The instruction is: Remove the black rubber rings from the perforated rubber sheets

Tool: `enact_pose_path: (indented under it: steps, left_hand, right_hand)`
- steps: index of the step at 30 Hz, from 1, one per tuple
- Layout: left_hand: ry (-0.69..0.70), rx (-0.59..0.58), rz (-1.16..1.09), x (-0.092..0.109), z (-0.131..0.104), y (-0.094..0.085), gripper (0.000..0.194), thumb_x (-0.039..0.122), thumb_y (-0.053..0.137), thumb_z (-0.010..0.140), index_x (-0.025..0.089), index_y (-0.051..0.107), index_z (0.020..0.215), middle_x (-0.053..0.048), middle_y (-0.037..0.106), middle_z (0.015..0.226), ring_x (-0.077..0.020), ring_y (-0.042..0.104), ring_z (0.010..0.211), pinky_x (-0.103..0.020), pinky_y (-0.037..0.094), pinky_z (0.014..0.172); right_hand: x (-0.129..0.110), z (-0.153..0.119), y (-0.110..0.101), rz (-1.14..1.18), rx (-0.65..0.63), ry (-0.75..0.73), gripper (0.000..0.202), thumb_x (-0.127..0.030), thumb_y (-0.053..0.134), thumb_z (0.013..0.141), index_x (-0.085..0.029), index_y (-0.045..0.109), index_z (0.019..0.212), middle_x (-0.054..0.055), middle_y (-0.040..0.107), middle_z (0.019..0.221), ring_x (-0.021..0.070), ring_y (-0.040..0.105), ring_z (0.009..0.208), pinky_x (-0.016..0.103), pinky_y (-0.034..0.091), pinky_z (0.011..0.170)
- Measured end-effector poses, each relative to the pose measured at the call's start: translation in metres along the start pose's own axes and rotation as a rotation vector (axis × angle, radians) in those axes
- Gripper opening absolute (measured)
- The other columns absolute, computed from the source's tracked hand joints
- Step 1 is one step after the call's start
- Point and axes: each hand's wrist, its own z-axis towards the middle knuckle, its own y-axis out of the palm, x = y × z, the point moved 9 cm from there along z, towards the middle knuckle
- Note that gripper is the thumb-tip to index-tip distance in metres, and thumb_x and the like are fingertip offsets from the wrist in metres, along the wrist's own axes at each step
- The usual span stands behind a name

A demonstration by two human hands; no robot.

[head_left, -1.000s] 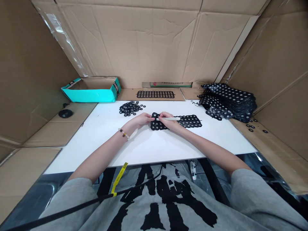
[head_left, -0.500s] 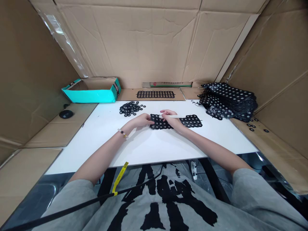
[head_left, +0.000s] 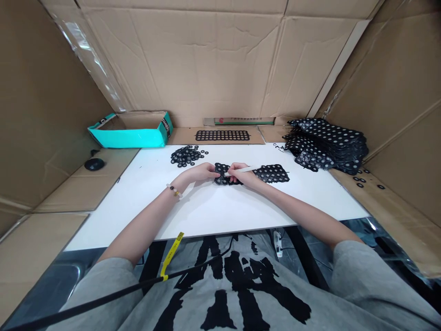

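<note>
A flat black sheet with rows of round spots (head_left: 272,173) lies on the white tabletop in front of me. At its left edge, my left hand (head_left: 204,172) is closed, the thumb and fingers pinching the sheet's end. My right hand (head_left: 243,174) rests over the middle of the sheet and covers part of it. Its fingers grip a slim white pen-shaped tool (head_left: 251,168), the tip pointing left and down at the sheet near my left thumb. Beyond my left hand sits a pile of small black rings (head_left: 187,156).
An open turquoise box (head_left: 134,138) stands back left, near a black round disc (head_left: 94,164). A black grid (head_left: 222,135) lies on cardboard behind the white tabletop (head_left: 220,211). Spotted black sheets (head_left: 327,142) are stacked back right, with loose rings (head_left: 360,185) beside them. Cardboard walls surround the table.
My right hand has shifted slightly left and toward me, bringing the white tool's tip closer to my left thumb. The tool is now more tilted. My left hand stays at the sheet's edge.
</note>
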Motion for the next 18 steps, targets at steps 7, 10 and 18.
enact_pose_path:
  steps: [7, 10, 18]
  left_hand:
    - [-0.130, 0.004, -0.265, -0.002, -0.004, 0.008, 0.039, 0.045, 0.081, 0.055, 0.016, 0.055, 0.060, 0.002, 0.050, 0.054, -0.0105, 0.039, 0.052, -0.026, 0.027, 0.051]
    - [-0.146, 0.006, -0.306, 0.002, -0.006, 0.007, 0.042, 0.042, 0.084, 0.051, 0.016, 0.052, 0.057, 0.003, 0.048, 0.053, -0.0096, 0.038, 0.051, -0.026, 0.026, 0.051]
    - [-0.137, -0.049, -0.330, -0.001, -0.003, 0.007, 0.038, 0.043, 0.081, 0.056, 0.013, 0.059, 0.066, -0.001, 0.058, 0.063, -0.0121, 0.047, 0.059, -0.027, 0.033, 0.058]
  right_hand:
    - [-0.006, -0.005, 0.002, -0.044, 0.029, -0.020, 0.012, -0.029, 0.058, 0.076, -0.018, 0.055, 0.072, 0.001, 0.066, 0.070, 0.0114, 0.058, 0.056, 0.022, 0.044, 0.050]
    - [-0.013, -0.009, 0.003, -0.121, 0.053, -0.039, 0.012, -0.029, 0.056, 0.077, -0.018, 0.056, 0.072, 0.000, 0.065, 0.069, 0.0120, 0.059, 0.058, 0.023, 0.046, 0.053]
    - [-0.011, -0.003, 0.000, -0.234, 0.074, -0.095, 0.014, -0.031, 0.056, 0.077, -0.018, 0.058, 0.073, 0.000, 0.065, 0.067, 0.0121, 0.059, 0.060, 0.022, 0.043, 0.055]
